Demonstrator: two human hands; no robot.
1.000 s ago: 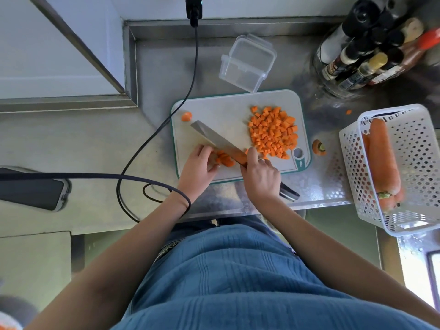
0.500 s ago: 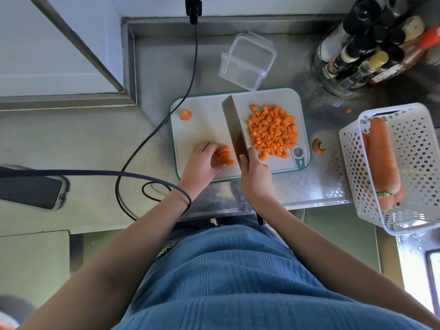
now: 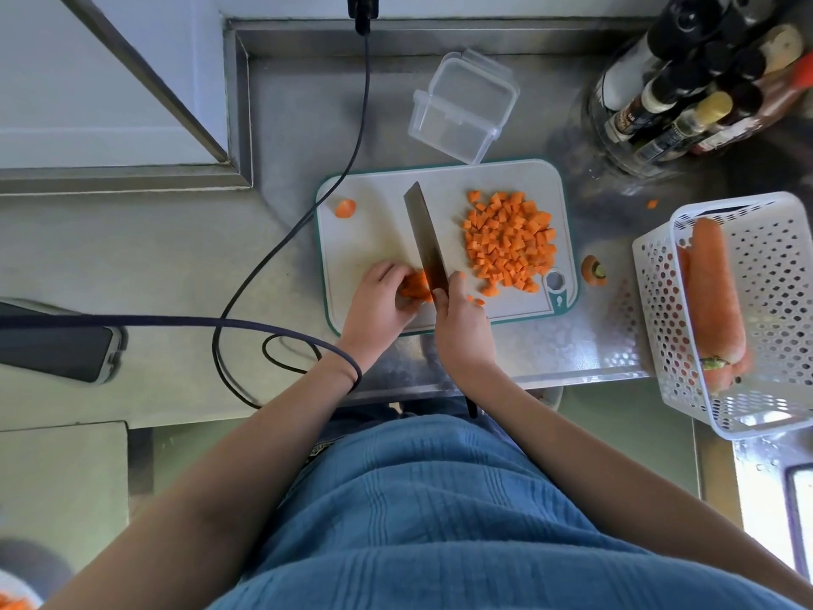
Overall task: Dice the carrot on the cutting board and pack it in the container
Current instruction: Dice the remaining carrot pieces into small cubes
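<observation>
The black handle of the steel cleaver (image 3: 426,239) is enclosed by the right hand (image 3: 462,328); only a short end shows below the wrist. The bundle of orange carrot strips (image 3: 414,287) is partly covered by the left hand (image 3: 378,306) and by the blade. The dark smartphone in a grey case (image 3: 66,354) is cut off by the left edge. The white perforated plastic basket (image 3: 774,257) is cut off by the right edge. Labels on the dark sauce bottles (image 3: 686,94) are too blurred to read. The black cable (image 3: 308,222) exits at the top edge.
</observation>
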